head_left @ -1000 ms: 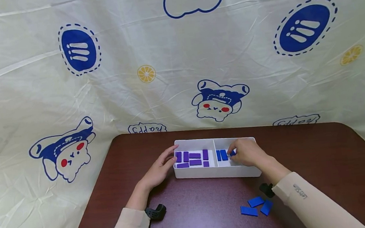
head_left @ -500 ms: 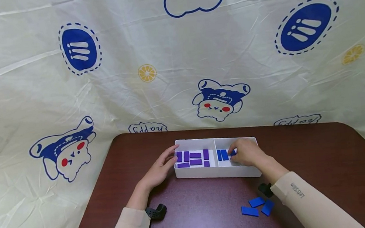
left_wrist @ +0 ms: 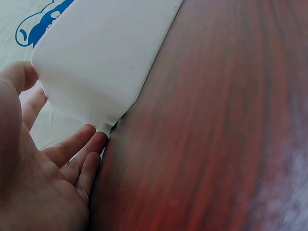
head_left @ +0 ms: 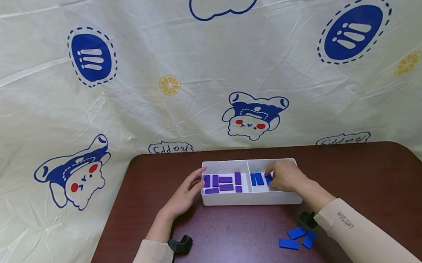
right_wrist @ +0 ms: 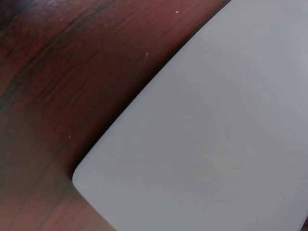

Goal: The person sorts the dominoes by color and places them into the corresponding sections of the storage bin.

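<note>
A white two-compartment box (head_left: 227,198) stands on the table. Flat purple tiles (head_left: 226,187) lie in its left compartment, some upright in view and some crosswise. In the right compartment two blue tiles (head_left: 259,179) lie side by side. My right hand (head_left: 287,176) reaches in there and pinches another blue tile (head_left: 268,179), partly hidden by the fingers. At the box's left end is my left hand (head_left: 181,198); in the left wrist view its fairly straight fingers (left_wrist: 72,146) touch the box's end wall. The right wrist view has only the box's side (right_wrist: 202,130) and the table.
Three loose blue tiles (head_left: 289,243) lie on the dark wooden table (head_left: 222,241) in front of the box, near the right wrist. Behind the table hangs a pale printed cloth (head_left: 194,116). Each wrist wears a black band (head_left: 181,245).
Under my right fingers the blue tile has turned to lie more nearly parallel to the two beside it. My left hand and the box stay put.
</note>
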`<state>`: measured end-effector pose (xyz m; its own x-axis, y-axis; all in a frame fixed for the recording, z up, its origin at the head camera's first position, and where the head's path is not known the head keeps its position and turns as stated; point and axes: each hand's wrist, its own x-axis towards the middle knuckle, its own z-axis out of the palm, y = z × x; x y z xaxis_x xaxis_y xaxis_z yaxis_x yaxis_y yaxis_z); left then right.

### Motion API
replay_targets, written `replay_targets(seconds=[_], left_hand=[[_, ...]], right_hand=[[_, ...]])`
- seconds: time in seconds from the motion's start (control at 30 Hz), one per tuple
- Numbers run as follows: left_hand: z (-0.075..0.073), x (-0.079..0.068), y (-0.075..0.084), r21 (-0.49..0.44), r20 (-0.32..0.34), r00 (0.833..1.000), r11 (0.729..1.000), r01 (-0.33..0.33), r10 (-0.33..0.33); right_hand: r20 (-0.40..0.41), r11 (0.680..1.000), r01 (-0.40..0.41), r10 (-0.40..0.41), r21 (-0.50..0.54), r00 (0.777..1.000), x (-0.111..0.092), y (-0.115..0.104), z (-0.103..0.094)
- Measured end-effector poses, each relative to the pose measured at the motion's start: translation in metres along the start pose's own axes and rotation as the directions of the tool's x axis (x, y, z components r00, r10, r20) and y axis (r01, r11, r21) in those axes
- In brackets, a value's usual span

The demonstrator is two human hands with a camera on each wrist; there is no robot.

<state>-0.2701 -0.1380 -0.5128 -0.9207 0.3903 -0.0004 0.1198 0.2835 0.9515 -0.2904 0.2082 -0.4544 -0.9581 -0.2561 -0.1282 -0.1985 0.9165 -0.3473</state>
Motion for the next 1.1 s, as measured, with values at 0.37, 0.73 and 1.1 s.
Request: replay_targets(seconds=[0.37, 0.73, 1.1], left_hand=[[0.0000, -0.0012, -0.0004, -0.005, 0.000, 1.000, 1.000, 0.006, -0.006], [-0.0003, -0.0001, 0.0009, 0.006, -0.003, 1.000, 1.000, 0.001, -0.001], [-0.0003, 0.0004, -0.0001, 0.013, -0.005, 1.000, 1.000, 0.004, -0.003]], right_hand=[[-0.005, 0.999, 0.028, -0.029, -0.020, 1.000, 0.0026, -0.0017, 0.0005], [-0.009, 0.999, 0.033, -0.034, -0.014, 0.999, 0.0031, -0.0011, -0.0006], [-0.012, 1.000, -0.001, 0.001, 0.002, 1.000, -0.0044, -0.0014, -0.0085]])
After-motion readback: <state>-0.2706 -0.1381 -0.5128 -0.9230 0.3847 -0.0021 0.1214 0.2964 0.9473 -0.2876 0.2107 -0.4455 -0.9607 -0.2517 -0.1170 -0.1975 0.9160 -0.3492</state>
